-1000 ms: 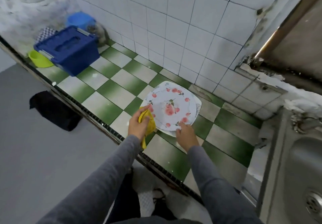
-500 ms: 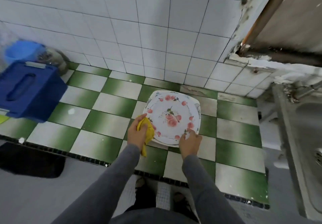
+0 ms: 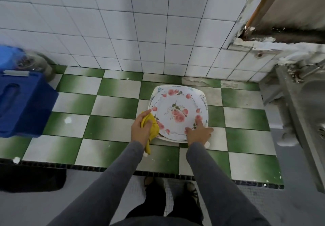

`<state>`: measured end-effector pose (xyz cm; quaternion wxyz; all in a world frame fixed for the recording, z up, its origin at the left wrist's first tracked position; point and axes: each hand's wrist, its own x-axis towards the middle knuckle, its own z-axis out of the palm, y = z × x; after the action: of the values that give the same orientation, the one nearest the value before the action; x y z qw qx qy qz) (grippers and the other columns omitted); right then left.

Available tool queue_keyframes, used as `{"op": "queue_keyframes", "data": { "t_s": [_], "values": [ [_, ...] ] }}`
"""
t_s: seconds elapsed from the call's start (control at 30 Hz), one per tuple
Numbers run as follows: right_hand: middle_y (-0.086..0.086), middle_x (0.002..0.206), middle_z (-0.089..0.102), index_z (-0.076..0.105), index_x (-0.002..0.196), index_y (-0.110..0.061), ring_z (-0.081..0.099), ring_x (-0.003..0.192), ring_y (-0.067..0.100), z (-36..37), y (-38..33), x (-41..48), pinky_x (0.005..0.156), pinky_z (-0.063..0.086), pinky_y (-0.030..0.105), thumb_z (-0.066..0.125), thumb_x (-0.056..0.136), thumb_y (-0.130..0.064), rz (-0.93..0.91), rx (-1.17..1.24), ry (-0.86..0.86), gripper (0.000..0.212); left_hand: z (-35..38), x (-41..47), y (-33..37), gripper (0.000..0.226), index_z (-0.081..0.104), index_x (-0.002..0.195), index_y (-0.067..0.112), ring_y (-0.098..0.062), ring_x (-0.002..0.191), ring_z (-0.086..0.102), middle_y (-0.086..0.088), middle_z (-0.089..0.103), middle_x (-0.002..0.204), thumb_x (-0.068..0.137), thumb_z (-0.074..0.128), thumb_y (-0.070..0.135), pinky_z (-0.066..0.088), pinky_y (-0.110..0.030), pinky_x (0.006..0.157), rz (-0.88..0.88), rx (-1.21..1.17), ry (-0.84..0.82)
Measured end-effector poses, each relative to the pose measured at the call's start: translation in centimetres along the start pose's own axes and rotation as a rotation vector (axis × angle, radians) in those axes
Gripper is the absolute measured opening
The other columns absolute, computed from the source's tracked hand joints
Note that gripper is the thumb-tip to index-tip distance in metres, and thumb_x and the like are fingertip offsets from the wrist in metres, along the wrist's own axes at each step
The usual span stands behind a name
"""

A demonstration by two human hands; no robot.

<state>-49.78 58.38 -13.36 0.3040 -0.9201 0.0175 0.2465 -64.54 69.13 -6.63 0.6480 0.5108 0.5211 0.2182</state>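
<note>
Both arms, in grey sleeves, reach forward from the person's body over the front edge of the tiled counter (image 3: 112, 106), roughly parallel and a plate's width apart. The left hand (image 3: 141, 129) is curled round a bunched yellow cloth (image 3: 152, 127), thumb on top, with a tail of the cloth hanging below the wrist. The cloth touches the near-left rim of the floral plate (image 3: 177, 111). The right hand (image 3: 198, 133) lies flat and holds nothing, its fingers (image 3: 199, 120) straight and spread, pressing on the plate's near-right rim.

The floral plate sits level between the two hands, just beyond them. It rests on a larger, squarer white plate (image 3: 201, 93), whose corners show at the far side. Both plates stand on the green-and-white checked counter, close to the white wall tiles (image 3: 140, 32).

A blue crate (image 3: 22, 106) stands well apart at the left end. A metal sink (image 3: 309, 102) lies at the right.
</note>
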Motion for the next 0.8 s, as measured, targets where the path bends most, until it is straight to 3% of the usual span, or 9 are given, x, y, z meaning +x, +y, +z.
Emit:
{"op": "queue_keyframes", "data": {
  "t_s": [0.3,0.4,0.5,0.67,0.8],
  "values": [
    [0.018,0.133,0.035,0.044,0.148,-0.032,0.051,0.112,0.036,-1.1,-0.5,0.8,0.099,0.047,0.038,0.068,0.093,-0.015,0.037,0.064,-0.033,0.062,-0.5,0.7,0.3,0.035,0.065,0.119,0.034,-0.029,0.127,0.05,-0.003,0.052,0.136,0.1,0.053,0.008,0.048,-0.05,0.105,0.018,0.035,-0.011],
    [0.013,0.127,0.039,0.05,0.141,-0.031,0.051,0.099,0.028,-2.0,0.1,1.2,0.089,0.049,0.03,0.067,0.091,-0.005,0.015,0.198,-0.061,0.06,-0.3,0.7,0.8,0.036,0.063,0.121,0.033,-0.029,0.129,0.047,0.001,0.049,0.132,0.1,0.053,0.006,0.046,-0.05,0.107,0.023,0.02,-0.008],
    [0.009,0.134,0.049,0.055,0.137,-0.025,0.052,0.104,0.022,-3.2,1.2,1.7,0.072,0.049,0.017,0.063,0.087,0.008,-0.011,0.394,-0.097,0.06,0.3,0.5,1.1,0.036,0.062,0.123,0.034,-0.029,0.131,0.045,0.0,0.046,0.136,0.101,0.052,0.007,0.045,-0.051,0.108,0.032,0.015,0.002],
    [0.0,0.131,0.055,0.059,0.133,-0.021,0.055,0.123,0.026,-5.7,2.6,2.6,0.098,0.055,0.04,0.064,0.083,0.013,-0.056,0.558,-0.169,0.061,1.1,-0.3,1.5,0.036,0.061,0.122,0.036,-0.025,0.128,0.045,-0.004,0.043,0.145,0.101,0.052,0.008,0.046,-0.05,0.107,0.035,-0.01,0.04],
    [0.001,0.135,0.054,0.062,0.13,-0.021,0.057,0.122,0.027,-7.4,3.2,3.1,0.094,0.057,0.049,0.062,0.084,0.016,-0.073,0.654,-0.221,0.059,1.7,-0.9,1.4,0.036,0.061,0.123,0.036,-0.023,0.126,0.044,-0.001,0.042,0.143,0.101,0.052,0.009,0.046,-0.046,0.106,0.039,-0.033,0.056]
  ]
}}
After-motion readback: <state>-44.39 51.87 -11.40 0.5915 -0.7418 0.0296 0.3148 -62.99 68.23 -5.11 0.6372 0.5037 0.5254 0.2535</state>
